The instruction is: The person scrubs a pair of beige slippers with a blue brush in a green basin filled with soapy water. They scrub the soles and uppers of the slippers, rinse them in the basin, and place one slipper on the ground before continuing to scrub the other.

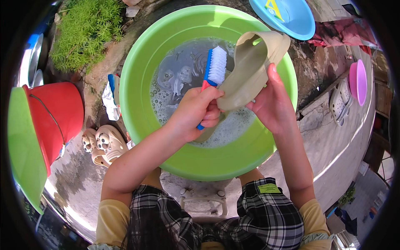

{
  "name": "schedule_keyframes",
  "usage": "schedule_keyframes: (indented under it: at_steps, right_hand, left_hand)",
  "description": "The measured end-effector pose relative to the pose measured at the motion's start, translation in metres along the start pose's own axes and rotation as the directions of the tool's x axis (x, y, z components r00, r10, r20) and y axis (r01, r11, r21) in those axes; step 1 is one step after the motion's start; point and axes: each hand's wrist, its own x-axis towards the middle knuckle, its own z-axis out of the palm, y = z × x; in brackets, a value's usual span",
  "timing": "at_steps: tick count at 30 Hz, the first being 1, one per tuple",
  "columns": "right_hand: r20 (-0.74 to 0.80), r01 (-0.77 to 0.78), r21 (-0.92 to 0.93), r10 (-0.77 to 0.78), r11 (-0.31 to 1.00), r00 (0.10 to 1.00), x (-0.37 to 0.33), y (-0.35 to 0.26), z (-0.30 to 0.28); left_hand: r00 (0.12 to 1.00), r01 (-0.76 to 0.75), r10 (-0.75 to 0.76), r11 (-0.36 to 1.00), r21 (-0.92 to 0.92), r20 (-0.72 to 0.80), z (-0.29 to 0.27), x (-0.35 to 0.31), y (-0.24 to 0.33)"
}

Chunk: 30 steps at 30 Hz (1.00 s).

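A khaki foam clog (pixel 242 88) is held tilted over a large green basin (pixel 139 83), its toe pointing up and to the right. My right hand (pixel 276 104) grips the clog's right side, thumb along its edge. In my closed left hand (pixel 193 111) is a scrub brush (pixel 217 66) with white bristles and a blue and red handle, bristles upward. That hand's thumb and finger also touch the clog's heel end. Soapy grey water (pixel 179 79) with foam fills the bottom of the basin. Another khaki piece (pixel 210 131), perhaps a second clog, lies partly under the water below my left hand.
Beige clogs (pixel 109 141) and a red bucket (pixel 62 118) stand on the left, beside a foil-like packet (pixel 111 98). A blue basin (pixel 291 18) is at the upper right. Pale clogs (pixel 341 102) and a pink basin (pixel 359 82) sit far right. Green plants (pixel 87 33) grow upper left.
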Motion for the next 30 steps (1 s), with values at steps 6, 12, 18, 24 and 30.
schedule_keyframes:
  at_steps: [6, 12, 18, 24, 30]
  right_hand:
    - [-0.071, -0.022, 0.007, 0.022, 1.000, 0.997, -0.001, 0.003, 0.001]
    - [-0.078, -0.024, 0.010, 0.025, 1.000, 0.997, -0.003, 0.003, 0.002]
    - [-0.072, -0.021, -0.009, 0.020, 1.000, 0.997, 0.002, 0.012, -0.001]
    - [-0.033, -0.008, 0.038, 0.009, 0.999, 0.999, 0.012, 0.025, -0.020]
    - [-0.079, 0.114, -0.082, -0.120, 0.990, 0.990, 0.005, 0.039, 0.008]
  left_hand:
    - [0.982, -0.017, 0.074, 0.951, 0.310, -0.173, 0.000, 0.010, 0.007]
    - [0.659, 0.221, 0.751, -0.131, 0.966, -0.049, -0.083, 0.052, 0.035]
    - [0.876, 0.095, 0.474, 0.011, 0.995, -0.089, -0.101, 0.067, 0.023]
    - [0.852, -0.448, 0.485, 0.486, 0.750, 0.195, -0.009, 0.014, 0.003]
    - [0.641, -0.324, 0.639, -0.276, 0.905, 0.425, -0.004, 0.068, 0.011]
